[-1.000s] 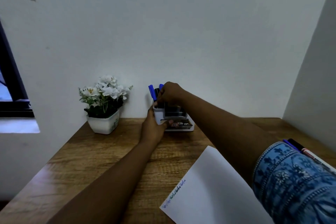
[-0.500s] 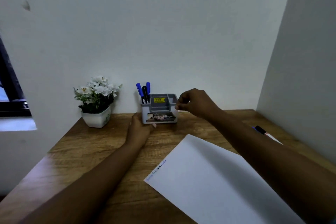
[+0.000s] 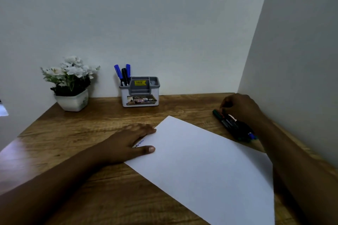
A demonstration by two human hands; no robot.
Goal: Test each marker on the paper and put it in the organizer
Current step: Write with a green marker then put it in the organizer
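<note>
i saw right hand (image 3: 241,109) curled over markers (image 3: 226,121), grip unclear; they ran back toward wrist. left hand (image 3: 128,142) flat on paper (image 3: 201,166).

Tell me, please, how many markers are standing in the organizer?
3, all upright in the left end compartment of the organizer: the left blue marker, the black marker in the middle, the right blue marker. Its wall could hide a shorter one.

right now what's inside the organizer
Three markers stand in the left-hand compartment of the organizer, two blue-capped and one black. The other compartments show nothing above their rims; their floors are hidden by the walls.
</note>
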